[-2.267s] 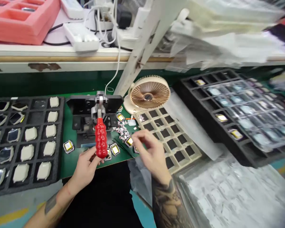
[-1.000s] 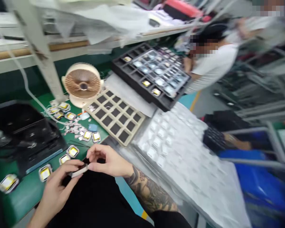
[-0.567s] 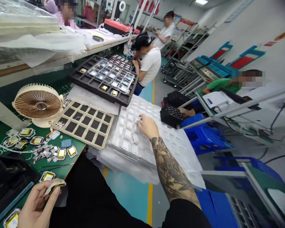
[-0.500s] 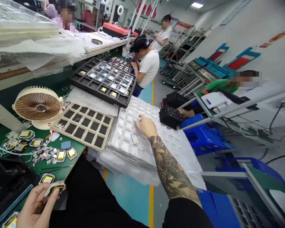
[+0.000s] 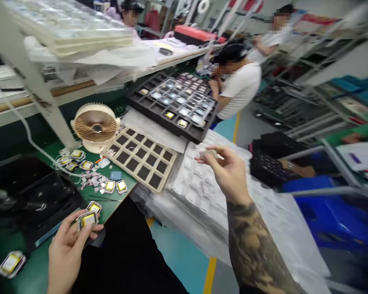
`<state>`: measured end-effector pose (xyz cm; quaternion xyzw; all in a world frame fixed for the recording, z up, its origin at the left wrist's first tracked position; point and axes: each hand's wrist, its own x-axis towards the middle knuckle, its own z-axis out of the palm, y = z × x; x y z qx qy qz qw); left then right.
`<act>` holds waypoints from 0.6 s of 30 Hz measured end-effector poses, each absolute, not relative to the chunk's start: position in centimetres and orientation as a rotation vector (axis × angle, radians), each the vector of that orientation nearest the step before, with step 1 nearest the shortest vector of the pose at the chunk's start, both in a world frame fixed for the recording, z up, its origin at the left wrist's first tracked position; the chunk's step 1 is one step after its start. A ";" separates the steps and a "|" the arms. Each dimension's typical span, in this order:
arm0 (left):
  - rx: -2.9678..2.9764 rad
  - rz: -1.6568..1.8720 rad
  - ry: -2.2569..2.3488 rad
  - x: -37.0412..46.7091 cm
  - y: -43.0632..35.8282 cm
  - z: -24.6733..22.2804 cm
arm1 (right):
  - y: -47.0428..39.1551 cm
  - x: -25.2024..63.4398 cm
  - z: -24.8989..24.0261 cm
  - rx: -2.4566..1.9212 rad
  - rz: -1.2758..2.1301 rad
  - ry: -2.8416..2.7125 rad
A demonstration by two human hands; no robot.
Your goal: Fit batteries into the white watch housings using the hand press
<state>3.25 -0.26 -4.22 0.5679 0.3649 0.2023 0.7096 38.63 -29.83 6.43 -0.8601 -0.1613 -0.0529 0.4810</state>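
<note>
Between the thumb and fingers of my left hand is a small rounded electronic device, its yellow-edged inside facing up. A similar open device lies just behind it near the bench edge. My right hand pinches a small pale, flat cover-like piece, partly hidden by the fingers. It is raised above a clear plastic tray that holds rows of white pieces, blurred in this view. Two more open devices, one of them this device, sit beside a scatter of small pinkish-white strips.
A beige compartment tray with dark pads lies ahead, beside a small fan. Behind it stands a black tray with a clear tray on top. A co-worker sits past it. Tweezers lie near the bench edge.
My right hand has lifted off the clear tray with a pale piece in its fingers. My left hand has turned the device so its yellow inside shows. The view has swung left.
</note>
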 end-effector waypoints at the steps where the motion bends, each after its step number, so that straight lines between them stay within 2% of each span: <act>1: 1.246 0.452 0.792 3.5 -0.4 -4.1 | -27.8 36.5 6.2 -1.929 -0.125 -0.462; 5: 1.189 0.512 0.783 4.6 -0.9 -3.5 | -18.6 28.2 3.3 -1.603 0.192 -0.617; 11: 1.056 0.649 0.791 3.2 0.1 -3.4 | -9.2 20.8 -2.4 -1.416 0.609 -1.070; 18: 0.940 0.793 0.723 0.3 0.1 -4.3 | -5.0 18.8 -3.8 -1.357 0.479 -1.547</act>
